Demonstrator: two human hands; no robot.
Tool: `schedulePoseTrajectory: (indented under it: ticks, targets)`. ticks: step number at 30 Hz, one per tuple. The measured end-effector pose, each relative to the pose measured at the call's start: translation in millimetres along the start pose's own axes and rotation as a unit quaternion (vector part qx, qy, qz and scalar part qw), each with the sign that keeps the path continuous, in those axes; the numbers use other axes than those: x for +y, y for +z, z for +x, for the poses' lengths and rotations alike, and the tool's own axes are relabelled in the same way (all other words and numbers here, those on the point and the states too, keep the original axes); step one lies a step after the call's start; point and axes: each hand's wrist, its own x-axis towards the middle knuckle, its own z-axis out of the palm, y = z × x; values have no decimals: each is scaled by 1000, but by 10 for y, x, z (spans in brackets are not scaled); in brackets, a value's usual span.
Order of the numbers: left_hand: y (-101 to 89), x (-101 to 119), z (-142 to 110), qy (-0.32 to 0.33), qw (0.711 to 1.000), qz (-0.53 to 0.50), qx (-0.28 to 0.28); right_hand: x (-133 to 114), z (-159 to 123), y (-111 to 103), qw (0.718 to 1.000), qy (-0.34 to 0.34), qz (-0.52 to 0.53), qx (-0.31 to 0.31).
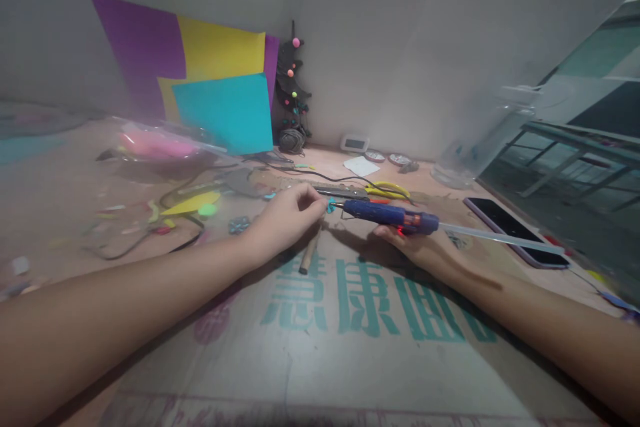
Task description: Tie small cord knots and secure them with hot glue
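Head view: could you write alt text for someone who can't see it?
The right hand holds a blue glue gun, its tip by a small blue piece that the left hand seems to pinch. Behind stand colored paper sheets and a dark tree ornament; a phone lies to the right.

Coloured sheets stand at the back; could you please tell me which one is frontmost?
The turquoise sheet: it overlaps the yellow sheet, and purple paper shows behind it.

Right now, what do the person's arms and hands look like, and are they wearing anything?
Both the left forearm and right forearm are bare, with no sleeves or watch showing. The left hand and right hand show no glove; some fingers are hidden.
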Motion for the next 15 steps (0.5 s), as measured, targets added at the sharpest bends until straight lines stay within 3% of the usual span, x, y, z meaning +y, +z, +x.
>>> schedulePoseTrajectory:
  ticks: [15]
  targets:
    - [-7, -12, -4, 5, 1000, 14, 0, -3, -4, 23, 1000, 10, 21, -5]
